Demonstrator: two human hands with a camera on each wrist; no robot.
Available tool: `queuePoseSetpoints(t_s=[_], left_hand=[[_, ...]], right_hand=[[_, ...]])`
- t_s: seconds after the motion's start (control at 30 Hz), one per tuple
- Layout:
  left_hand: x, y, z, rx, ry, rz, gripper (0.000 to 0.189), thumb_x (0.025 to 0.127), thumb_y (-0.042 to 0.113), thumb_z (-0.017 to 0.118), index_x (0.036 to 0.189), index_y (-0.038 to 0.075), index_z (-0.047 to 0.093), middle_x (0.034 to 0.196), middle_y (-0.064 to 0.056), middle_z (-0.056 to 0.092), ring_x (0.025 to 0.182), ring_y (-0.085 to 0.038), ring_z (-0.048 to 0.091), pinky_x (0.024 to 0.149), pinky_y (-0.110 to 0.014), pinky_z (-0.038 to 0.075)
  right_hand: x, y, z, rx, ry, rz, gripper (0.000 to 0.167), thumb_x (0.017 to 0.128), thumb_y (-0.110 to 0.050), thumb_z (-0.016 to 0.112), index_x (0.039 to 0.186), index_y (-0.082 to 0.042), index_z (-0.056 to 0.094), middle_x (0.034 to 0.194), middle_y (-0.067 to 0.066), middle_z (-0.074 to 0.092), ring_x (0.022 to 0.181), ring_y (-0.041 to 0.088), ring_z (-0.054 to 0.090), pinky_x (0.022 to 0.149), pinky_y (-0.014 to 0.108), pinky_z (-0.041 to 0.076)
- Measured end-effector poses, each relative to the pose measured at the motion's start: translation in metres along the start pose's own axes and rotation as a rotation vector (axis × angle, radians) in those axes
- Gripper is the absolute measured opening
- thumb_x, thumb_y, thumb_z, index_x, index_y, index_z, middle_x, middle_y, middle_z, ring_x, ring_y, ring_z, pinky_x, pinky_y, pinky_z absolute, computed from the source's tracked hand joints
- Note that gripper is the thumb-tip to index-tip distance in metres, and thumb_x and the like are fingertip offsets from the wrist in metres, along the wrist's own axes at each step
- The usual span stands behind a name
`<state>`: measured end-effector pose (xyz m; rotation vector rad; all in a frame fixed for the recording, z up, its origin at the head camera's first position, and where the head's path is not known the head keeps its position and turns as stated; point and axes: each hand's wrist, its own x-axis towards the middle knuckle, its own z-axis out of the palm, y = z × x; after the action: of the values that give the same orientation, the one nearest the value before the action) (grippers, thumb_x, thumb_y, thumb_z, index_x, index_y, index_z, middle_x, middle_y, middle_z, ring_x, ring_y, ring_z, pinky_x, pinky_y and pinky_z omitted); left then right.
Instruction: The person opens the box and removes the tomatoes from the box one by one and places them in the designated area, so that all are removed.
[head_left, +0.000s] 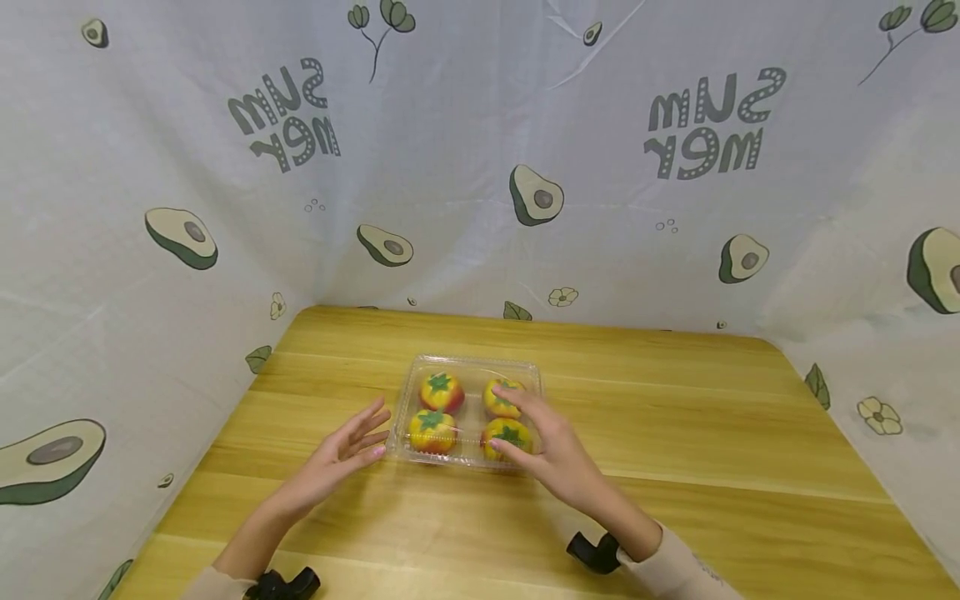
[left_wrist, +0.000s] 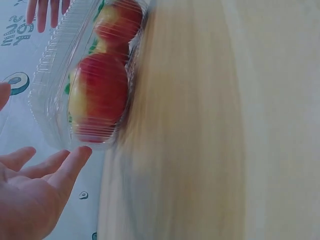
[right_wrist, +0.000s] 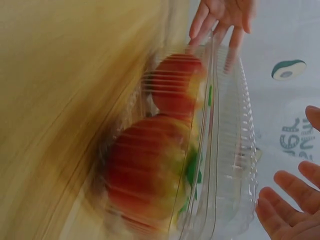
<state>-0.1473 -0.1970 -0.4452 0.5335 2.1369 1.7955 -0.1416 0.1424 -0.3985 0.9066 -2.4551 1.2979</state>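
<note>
The box (head_left: 472, 408) is resting on the bench (head_left: 675, 400), enclosing four fruits (head_left: 440, 392). You are positioning your left hand (head_left: 333, 460) beside its left end and your right hand (head_left: 553, 450) at its right; both hands' fingers are standing apart, contact unclear. Behind, a sheet (head_left: 450, 142) is hanging.

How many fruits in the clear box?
4: far-left fruit, near-left fruit, far-right fruit and near-right fruit, all inside the clear box. In the head view, the right hand partly covers both right ones; no others show.
</note>
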Motion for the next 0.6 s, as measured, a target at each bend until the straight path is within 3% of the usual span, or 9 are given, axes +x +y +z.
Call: queuePoseSetpoints(t_s=[0.17,0.33,0.6], left_hand=[[-0.001,-0.002,0.006,-0.080,0.029,-0.047,0.066,0.107,0.021,0.048,0.160,0.006,0.012,0.159,-0.024,0.024,0.140,-0.045,0.032,0.112,-0.048,0.035],[-0.001,-0.002,0.012,-0.220,0.035,-0.052,0.063,0.109,0.021,0.043,0.158,-0.002,0.011,0.157,-0.032,0.018,0.138,-0.045,0.035,0.108,-0.033,0.040],[-0.002,-0.003,0.017,-0.406,0.072,-0.111,0.059,0.109,0.015,0.040,0.154,-0.011,0.012,0.156,-0.036,0.015,0.124,-0.029,0.052,0.107,-0.034,0.042]], right_hand=[[0.001,-0.003,0.007,-0.003,-0.020,0.002,0.064,0.087,-0.015,0.079,0.145,-0.015,0.051,0.144,0.006,0.054,0.133,0.022,0.048,0.107,0.048,0.043],[0.003,-0.005,0.015,-0.007,-0.029,0.001,0.064,0.088,-0.016,0.079,0.145,-0.016,0.051,0.143,0.005,0.053,0.131,0.022,0.049,0.107,0.048,0.044],[0.006,-0.010,0.027,-0.012,-0.063,0.021,0.061,0.088,-0.017,0.078,0.144,-0.015,0.052,0.145,0.007,0.051,0.136,0.027,0.044,0.109,0.049,0.040]])
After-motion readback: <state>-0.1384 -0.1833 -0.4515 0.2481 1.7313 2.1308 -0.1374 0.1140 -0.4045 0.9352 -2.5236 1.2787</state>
